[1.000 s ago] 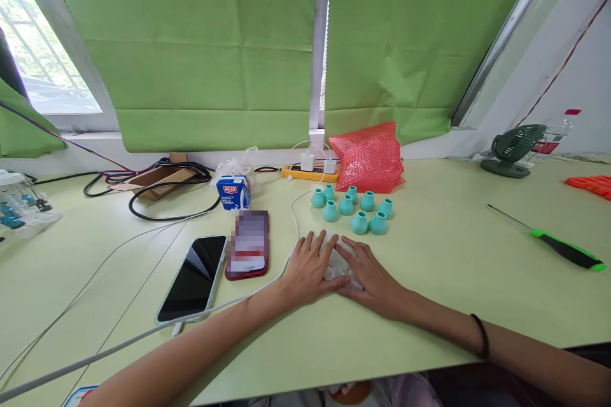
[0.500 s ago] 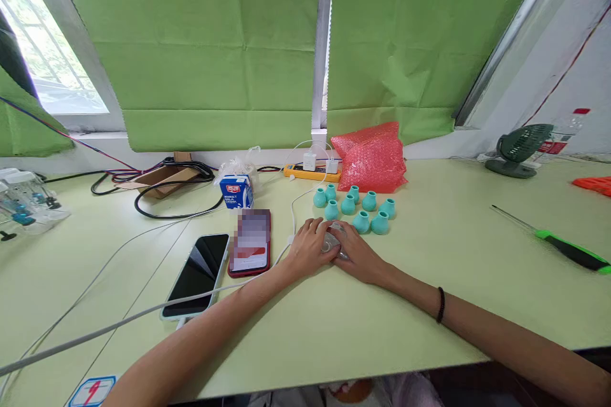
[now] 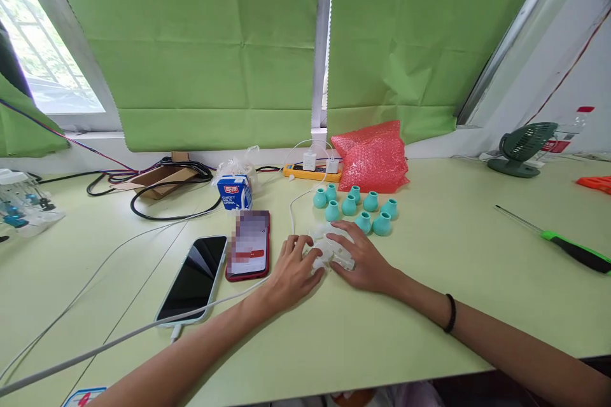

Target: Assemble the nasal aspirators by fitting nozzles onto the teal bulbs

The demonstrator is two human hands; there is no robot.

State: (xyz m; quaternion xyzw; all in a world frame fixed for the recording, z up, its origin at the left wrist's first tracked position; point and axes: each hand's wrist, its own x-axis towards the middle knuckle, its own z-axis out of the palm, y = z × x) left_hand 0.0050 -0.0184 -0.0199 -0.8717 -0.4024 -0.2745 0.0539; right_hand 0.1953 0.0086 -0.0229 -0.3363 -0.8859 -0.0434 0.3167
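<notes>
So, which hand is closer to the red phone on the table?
Left. The left hand lies just right of the red phone, not touching it. The right hand is farther right, past the clear plastic bag that both hands touch.

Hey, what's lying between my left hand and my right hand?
A crumpled clear plastic bag lies between the left hand and the right hand, and both hands touch it. The head camera shows this.

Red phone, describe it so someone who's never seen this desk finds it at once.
On the pale green desk, two phones lie side by side just left of the left hand. The red phone is nearest the hand, with a lit screen; the other phone is dark and pale-cased.
</notes>
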